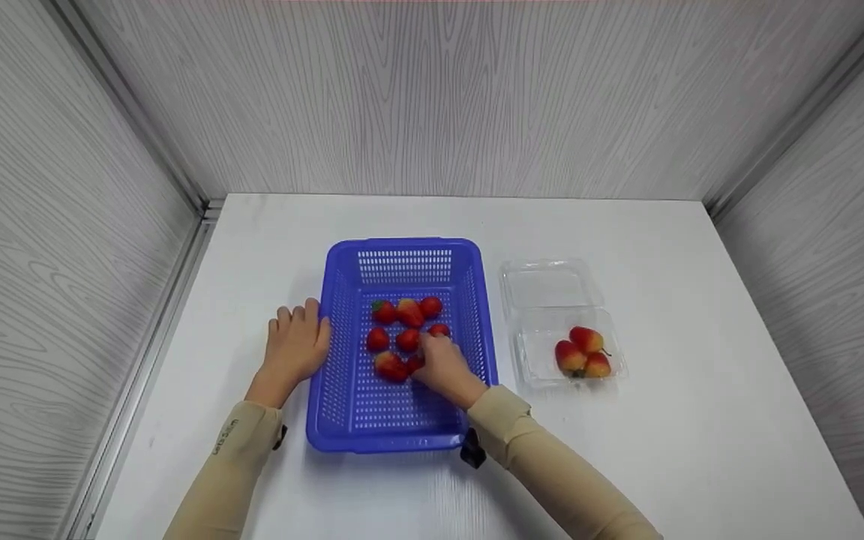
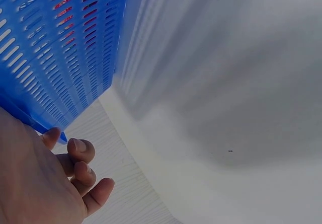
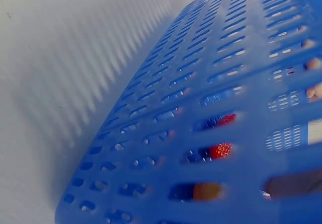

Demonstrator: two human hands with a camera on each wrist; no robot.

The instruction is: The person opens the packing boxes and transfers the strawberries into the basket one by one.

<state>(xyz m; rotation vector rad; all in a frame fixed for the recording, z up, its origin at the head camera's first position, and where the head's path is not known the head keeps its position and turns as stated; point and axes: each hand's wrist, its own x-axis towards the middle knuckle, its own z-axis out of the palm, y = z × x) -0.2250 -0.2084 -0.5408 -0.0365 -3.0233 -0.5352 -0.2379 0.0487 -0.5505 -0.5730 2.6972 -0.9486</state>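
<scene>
Inside a blue perforated plastic basket (image 1: 402, 445) lie several red strawberries (image 1: 377, 340), one with a green leafy top and some with pale yellowish ends. My right hand (image 1: 448, 369) reaches over the basket's right side and pinches a strawberry (image 1: 415, 364) low among the others. Its fingers partly cover that fruit. My left hand (image 1: 293, 343) rests at the basket's left rim, fingers loosely bent outside it. In the left wrist view the left hand (image 2: 40, 178) lies against the rim's underside. The right wrist view shows mostly the basket wall (image 3: 166, 98), with red fruit behind its slots.
To the right of the basket stands an open clear plastic clamshell box (image 1: 533, 360), lid folded back. It holds 3 small red-and-yellow fruits (image 1: 586, 339), one with a thin stem. The white table (image 1: 702, 420) is bounded by grey wood-grain panels (image 1: 432, 97) at the back and sides.
</scene>
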